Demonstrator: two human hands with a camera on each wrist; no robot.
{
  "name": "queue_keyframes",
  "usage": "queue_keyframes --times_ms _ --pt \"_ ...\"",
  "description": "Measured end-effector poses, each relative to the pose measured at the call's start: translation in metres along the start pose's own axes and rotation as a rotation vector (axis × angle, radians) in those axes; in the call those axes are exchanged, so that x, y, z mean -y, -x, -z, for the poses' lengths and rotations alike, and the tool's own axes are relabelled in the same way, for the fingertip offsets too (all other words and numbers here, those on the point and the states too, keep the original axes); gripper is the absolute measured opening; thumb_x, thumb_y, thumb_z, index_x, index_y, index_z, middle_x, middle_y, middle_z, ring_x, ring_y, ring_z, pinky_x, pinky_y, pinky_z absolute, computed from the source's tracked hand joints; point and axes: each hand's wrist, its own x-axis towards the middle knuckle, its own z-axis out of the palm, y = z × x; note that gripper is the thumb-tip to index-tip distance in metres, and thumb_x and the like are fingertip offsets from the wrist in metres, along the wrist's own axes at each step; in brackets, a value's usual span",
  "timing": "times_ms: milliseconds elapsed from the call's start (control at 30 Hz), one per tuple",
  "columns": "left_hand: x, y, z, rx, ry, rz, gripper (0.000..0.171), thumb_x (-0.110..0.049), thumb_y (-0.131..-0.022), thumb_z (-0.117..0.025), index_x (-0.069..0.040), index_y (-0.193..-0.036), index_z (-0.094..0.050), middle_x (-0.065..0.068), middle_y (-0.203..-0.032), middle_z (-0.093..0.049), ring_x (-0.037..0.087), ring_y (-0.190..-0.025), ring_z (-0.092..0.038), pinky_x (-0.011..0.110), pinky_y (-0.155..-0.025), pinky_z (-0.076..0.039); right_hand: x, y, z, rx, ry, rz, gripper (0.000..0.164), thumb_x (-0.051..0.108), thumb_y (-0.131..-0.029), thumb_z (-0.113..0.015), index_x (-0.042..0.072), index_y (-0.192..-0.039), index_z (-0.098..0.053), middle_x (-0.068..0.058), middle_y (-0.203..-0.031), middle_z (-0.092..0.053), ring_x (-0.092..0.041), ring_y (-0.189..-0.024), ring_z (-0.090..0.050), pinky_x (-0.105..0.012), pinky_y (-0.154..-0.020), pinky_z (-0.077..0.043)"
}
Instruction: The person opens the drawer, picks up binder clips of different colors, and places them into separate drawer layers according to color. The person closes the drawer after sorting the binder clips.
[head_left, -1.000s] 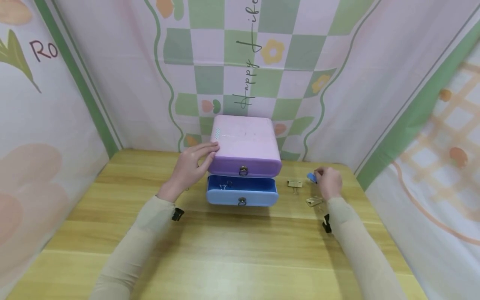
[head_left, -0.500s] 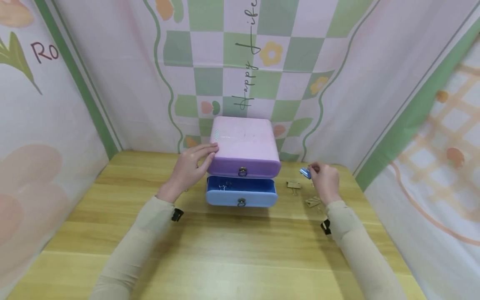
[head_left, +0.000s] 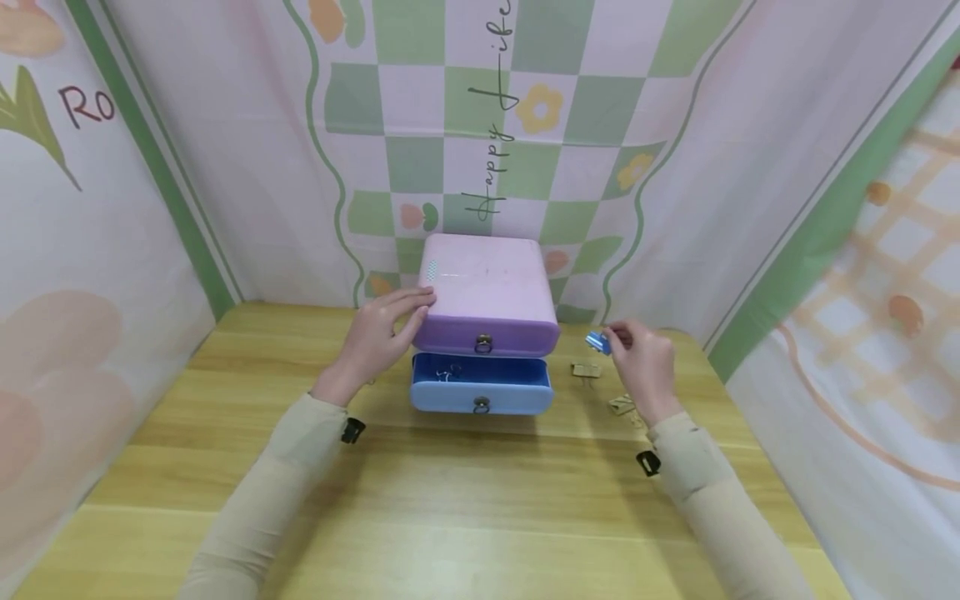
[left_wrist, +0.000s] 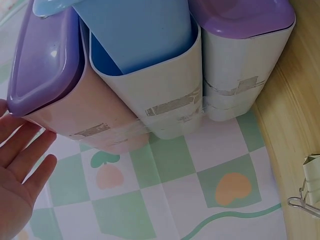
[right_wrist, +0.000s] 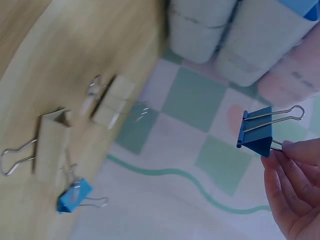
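Note:
My left hand point(head_left: 375, 329) rests with extended fingers on the left edge of a small drawer cabinet point(head_left: 487, 275) with a pink top. Its blue drawer point(head_left: 482, 398) is pulled out, with small wire handles point(head_left: 450, 372) showing inside. In the left wrist view, the fingertips touch beside the purple top drawer point(left_wrist: 47, 55). Right of the cabinet, my right hand point(head_left: 647, 362) pinches a blue binder clip point(head_left: 597, 342) above the table. The right wrist view shows this blue binder clip point(right_wrist: 257, 131) gripped by one wire handle between thumb and fingers.
Gold binder clips point(head_left: 586, 371) lie on the wooden table point(head_left: 480, 508) right of the cabinet. A smaller blue binder clip point(right_wrist: 74, 196) lies near them in the right wrist view. Another gold clip point(left_wrist: 312, 175) sits at the cabinet's left. A checkered cloth point(head_left: 510, 158) hangs behind.
My right hand has lifted the blue binder clip from the table's right side and carried it left toward the cabinet. The left hand stays on the cabinet.

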Motion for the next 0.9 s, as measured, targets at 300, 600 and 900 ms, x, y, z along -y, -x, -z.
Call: queue_keyframes --times_ms 300,600,900 --pt "-0.001 0.0 0.001 0.002 0.006 0.007 0.028 -0.022 -0.096 -0.054 -0.01 -0.118 -0.066 0.006 -0.128 -0.062 0.024 -0.118 -0.059 0.04 -0.101 -0.047 0.025 0.004 0.01 -0.077 -0.029 0.116 0.014 0.011 -0.086 -0.069 -0.002 -0.09 -0.069 -0.018 -0.085 -0.072 -0.028 -0.069 -0.07 -0.039 -0.061 -0.059" --pt "-0.002 -0.001 0.004 -0.003 -0.006 0.003 0.028 -0.023 -0.096 -0.054 -0.011 -0.119 -0.066 0.005 -0.128 -0.062 0.023 -0.119 -0.059 0.039 -0.102 -0.047 0.052 0.008 0.024 -0.107 -0.037 0.203 0.013 0.011 -0.086 -0.07 -0.001 -0.09 -0.069 -0.017 -0.083 -0.072 -0.027 -0.067 -0.069 -0.038 -0.061 -0.059" --pt "-0.001 -0.001 0.002 -0.008 0.0 -0.011 0.028 -0.022 -0.096 -0.054 -0.01 -0.118 -0.066 0.006 -0.128 -0.063 0.023 -0.118 -0.059 0.039 -0.102 -0.047 0.074 0.016 0.032 -0.13 -0.034 0.249 0.012 0.012 -0.086 -0.069 0.0 -0.089 -0.069 -0.014 -0.082 -0.072 -0.025 -0.068 -0.069 -0.038 -0.062 -0.059"
